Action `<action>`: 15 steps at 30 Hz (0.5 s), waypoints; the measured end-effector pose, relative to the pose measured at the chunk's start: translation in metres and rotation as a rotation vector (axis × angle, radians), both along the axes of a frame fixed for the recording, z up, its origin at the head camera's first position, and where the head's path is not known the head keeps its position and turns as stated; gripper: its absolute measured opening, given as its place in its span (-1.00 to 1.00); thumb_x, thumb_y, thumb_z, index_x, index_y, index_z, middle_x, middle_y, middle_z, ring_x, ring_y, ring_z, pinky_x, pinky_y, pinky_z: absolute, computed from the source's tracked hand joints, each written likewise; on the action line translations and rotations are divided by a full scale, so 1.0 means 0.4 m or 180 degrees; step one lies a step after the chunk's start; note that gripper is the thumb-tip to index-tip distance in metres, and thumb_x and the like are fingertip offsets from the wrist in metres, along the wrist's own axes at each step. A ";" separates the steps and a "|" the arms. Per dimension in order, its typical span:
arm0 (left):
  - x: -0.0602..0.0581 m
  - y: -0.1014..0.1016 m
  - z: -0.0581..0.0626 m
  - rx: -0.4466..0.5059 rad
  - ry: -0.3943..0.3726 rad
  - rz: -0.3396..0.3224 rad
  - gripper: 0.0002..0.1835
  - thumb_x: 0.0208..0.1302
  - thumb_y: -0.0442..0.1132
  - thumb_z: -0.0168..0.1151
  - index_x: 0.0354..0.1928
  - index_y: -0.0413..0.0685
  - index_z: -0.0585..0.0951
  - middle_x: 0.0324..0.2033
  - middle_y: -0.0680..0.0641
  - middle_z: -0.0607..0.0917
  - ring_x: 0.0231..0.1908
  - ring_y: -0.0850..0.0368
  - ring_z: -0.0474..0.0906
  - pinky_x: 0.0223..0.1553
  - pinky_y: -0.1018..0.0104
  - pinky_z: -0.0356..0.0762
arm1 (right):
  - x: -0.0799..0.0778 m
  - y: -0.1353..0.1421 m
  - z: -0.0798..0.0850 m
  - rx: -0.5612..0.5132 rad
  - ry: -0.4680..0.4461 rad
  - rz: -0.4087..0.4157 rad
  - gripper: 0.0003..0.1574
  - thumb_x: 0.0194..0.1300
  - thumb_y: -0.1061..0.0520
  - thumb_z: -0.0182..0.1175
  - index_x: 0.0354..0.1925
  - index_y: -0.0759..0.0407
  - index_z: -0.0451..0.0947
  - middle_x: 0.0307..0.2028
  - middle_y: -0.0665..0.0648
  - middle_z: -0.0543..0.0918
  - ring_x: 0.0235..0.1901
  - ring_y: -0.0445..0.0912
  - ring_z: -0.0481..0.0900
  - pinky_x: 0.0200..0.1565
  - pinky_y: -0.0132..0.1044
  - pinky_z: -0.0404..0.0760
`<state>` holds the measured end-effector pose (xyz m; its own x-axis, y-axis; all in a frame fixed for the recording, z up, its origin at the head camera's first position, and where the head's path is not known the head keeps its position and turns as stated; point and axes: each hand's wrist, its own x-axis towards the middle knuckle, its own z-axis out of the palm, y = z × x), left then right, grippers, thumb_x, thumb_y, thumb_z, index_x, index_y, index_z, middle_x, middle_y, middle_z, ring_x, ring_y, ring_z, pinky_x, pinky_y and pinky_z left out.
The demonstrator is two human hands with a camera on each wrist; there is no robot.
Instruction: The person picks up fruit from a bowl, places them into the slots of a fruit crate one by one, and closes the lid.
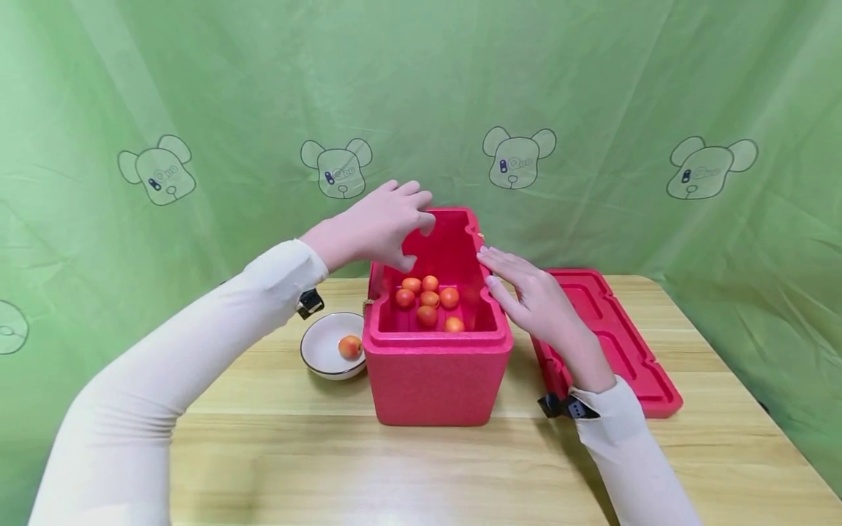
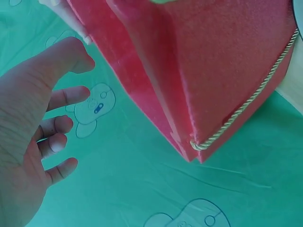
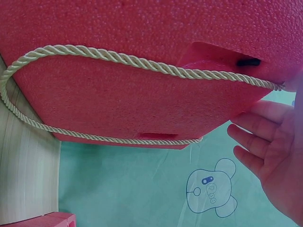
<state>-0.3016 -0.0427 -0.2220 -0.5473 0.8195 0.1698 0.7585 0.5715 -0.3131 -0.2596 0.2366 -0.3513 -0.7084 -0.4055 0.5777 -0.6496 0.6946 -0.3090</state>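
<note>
A red foam box stands uncovered on the table, with several small orange-red fruits like apricots on its floor. Over the box's left far part hangs my left hand, fingers spread and loosely bent, holding nothing; the left wrist view shows its empty fingers beside the red wall. My right hand rests its straight fingertips at the box's right rim. To the left of the box is a white bowl with a dark rim, and one apricot-like fruit lies in it.
The red lid lies on the table to the right, partly behind my right forearm. A twisted gold rope hangs along the box's side in the right wrist view. A green curtain with bear-head drawings rises behind the wooden table.
</note>
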 end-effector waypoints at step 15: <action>-0.002 -0.158 -0.015 0.0561 0.0207 0.0173 -0.54 0.04 0.01 0.43 -0.03 -0.07 0.69 -0.25 -0.10 0.49 -0.14 -0.05 0.36 -0.12 0.09 0.35 | -0.001 -0.003 -0.001 -0.0001 0.0017 0.0008 -0.33 0.41 0.06 0.21 0.44 0.06 0.41 0.42 0.14 0.47 0.44 0.10 0.41 0.26 0.19 0.51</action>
<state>-0.3022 -0.1058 -0.2279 -0.5732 0.7435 0.3444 0.7066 0.6613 -0.2518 -0.2601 0.2354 -0.3518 -0.7043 -0.4071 0.5816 -0.6530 0.6930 -0.3056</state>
